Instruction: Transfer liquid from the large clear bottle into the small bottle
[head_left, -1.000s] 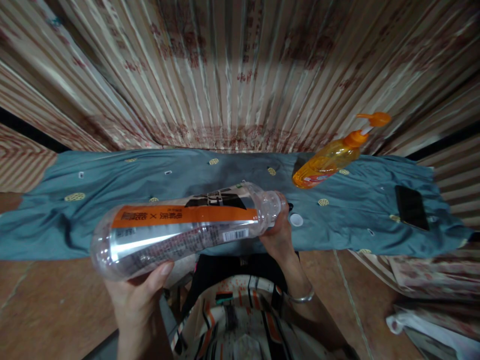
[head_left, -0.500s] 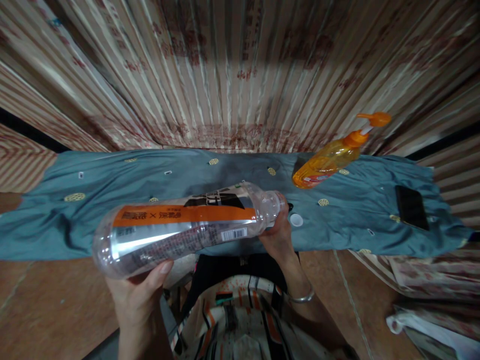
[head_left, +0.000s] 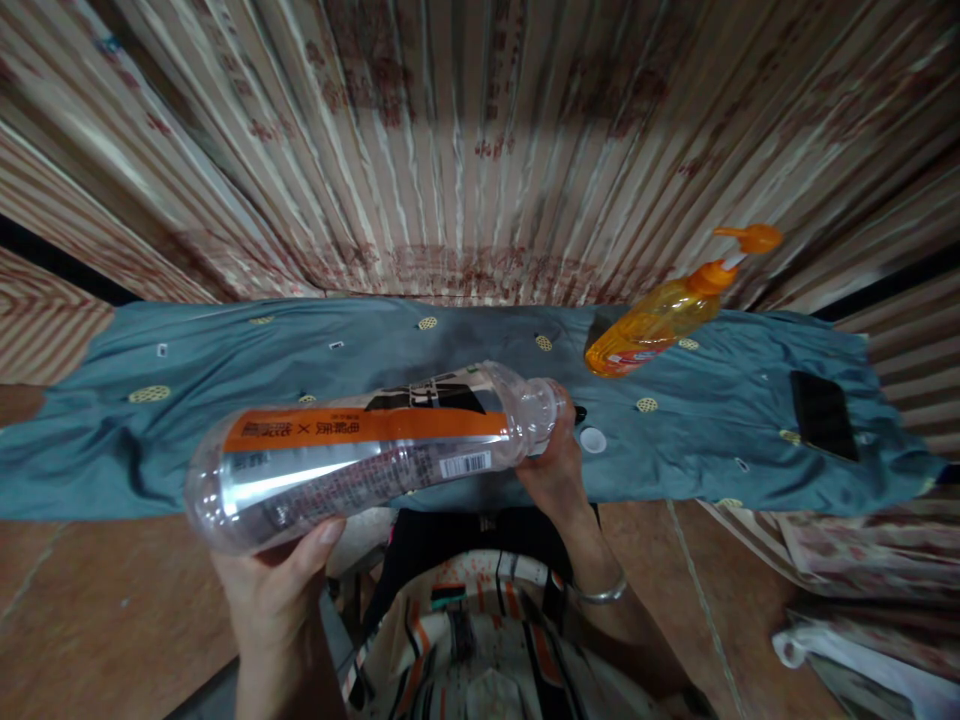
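A large clear plastic bottle [head_left: 360,450] with an orange and silver label lies almost level in front of me, its base to the left and its open neck to the right. My left hand [head_left: 274,590] cups the base from below, thumb up against it. My right hand [head_left: 555,470] is closed round the neck end. A small white cap [head_left: 592,440] lies on the teal cloth [head_left: 225,360] just right of that hand. An orange pump bottle of soap [head_left: 660,315] stands further back on the right.
The teal cloth covers a low bench in front of striped curtains. A black phone [head_left: 823,415] lies near its right end. Brown tiled floor [head_left: 90,610] is on both sides of my lap; white bags [head_left: 862,650] sit at the lower right.
The bottle has shifted slightly, its neck end rising a little; both hands keep their hold.
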